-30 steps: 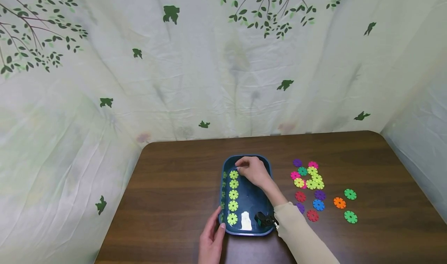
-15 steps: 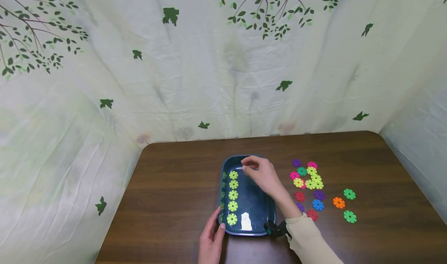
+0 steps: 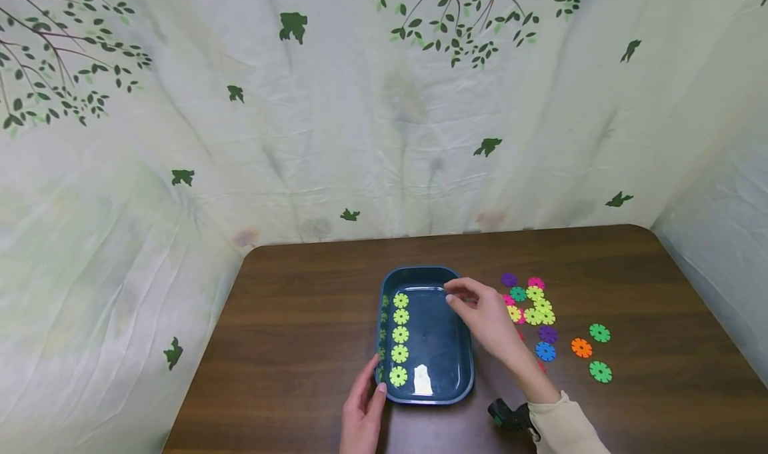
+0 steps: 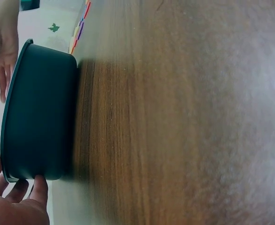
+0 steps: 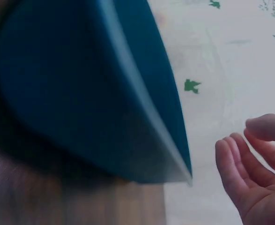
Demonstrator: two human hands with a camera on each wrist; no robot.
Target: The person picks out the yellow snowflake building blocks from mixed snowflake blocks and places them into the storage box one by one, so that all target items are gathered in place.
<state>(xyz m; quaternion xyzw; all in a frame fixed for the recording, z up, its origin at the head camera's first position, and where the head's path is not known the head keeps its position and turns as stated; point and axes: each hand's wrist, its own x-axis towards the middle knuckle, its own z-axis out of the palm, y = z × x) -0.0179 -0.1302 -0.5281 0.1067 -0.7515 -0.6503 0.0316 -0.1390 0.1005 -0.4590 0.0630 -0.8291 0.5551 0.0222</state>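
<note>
A dark blue rectangular tray [image 3: 441, 354] stands on the brown table. Along its left side runs a column of several yellow-green flower-shaped discs [image 3: 400, 335], mirrored in the tray wall. My left hand [image 3: 363, 411] grips the tray's near left corner; in the left wrist view its thumb is at the rim and its fingers [image 4: 40, 190] lie against the outer wall. Over the tray's right rim hovers my right hand [image 3: 487, 317]. Nothing is between its loosely bent fingers, as the right wrist view shows with the thumb [image 5: 268, 127] apart from the fingertips.
Right of the tray lie loose discs: a cluster of yellow ones [image 3: 538, 307] with pink, purple and teal, then a blue disc [image 3: 545, 351], an orange disc [image 3: 581, 347] and two green ones [image 3: 600, 372]. A leaf-patterned cloth [image 3: 360, 141] hangs behind the table [image 3: 300, 334].
My right hand has left the top end of the disc column and moved right, across the tray to its right rim. The left hand and the tray have stayed in place.
</note>
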